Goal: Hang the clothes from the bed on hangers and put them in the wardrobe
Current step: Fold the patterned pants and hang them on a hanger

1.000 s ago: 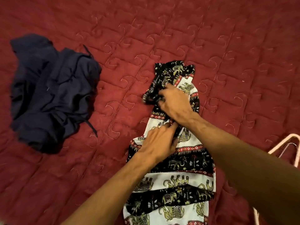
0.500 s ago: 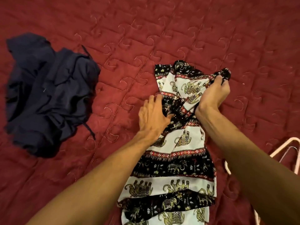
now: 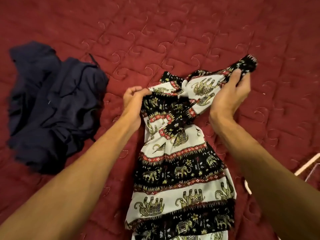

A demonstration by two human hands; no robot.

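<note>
Elephant-print garment (image 3: 181,170), black-and-white bands

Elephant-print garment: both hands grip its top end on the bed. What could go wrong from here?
1. The garment is twisted between the left hand and the right hand. Hung like that, it would likely bunch on the hanger.
2. The hanger lies at the right edge, mostly out of view. Reaching for it means freeing a hand, and the spread top may collapse.
</note>
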